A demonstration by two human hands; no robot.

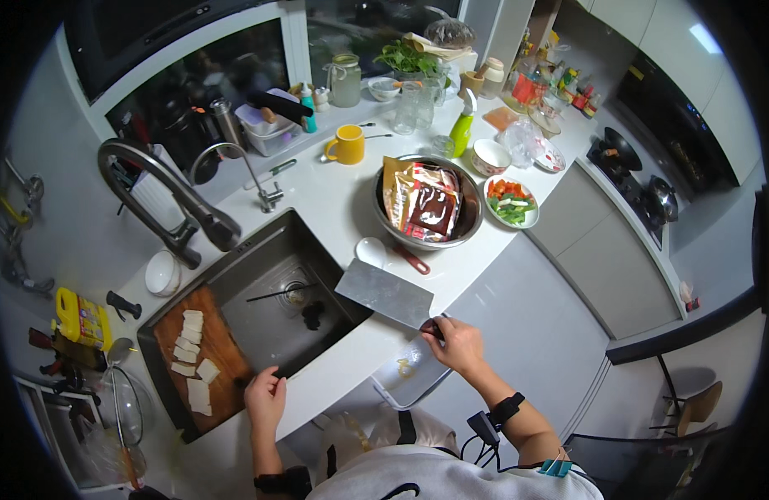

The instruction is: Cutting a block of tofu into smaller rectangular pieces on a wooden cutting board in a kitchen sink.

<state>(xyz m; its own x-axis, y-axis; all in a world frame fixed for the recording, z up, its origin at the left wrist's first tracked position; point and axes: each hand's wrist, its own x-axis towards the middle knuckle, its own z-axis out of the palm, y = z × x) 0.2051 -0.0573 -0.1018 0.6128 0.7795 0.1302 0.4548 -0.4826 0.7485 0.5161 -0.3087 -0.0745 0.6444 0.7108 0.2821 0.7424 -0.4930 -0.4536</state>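
Observation:
My right hand point(457, 342) grips the dark handle of a cleaver point(387, 294), whose broad blade lies flat or nearly flat over the white counter, just right of the sink. My left hand point(265, 395) is at the sink's front edge with fingers loosely curled, near the lower right end of a wooden cutting board point(225, 337). Pale sliced pieces, which look like tofu point(198, 395), rest on the board. Beyond the blade are a white spoon point(370, 252) with a reddish-brown handle and a metal bowl point(475, 228) holding food packets point(431, 206).
The dark sink point(309, 250) holds a black stick and a dark scrap by its drain. A plate of cut vegetables point(512, 202), a patterned bowl point(490, 156), a green spray bottle point(461, 132) and a yellow mug point(349, 145) stand behind. Below the counter's edge is a white bin point(411, 375).

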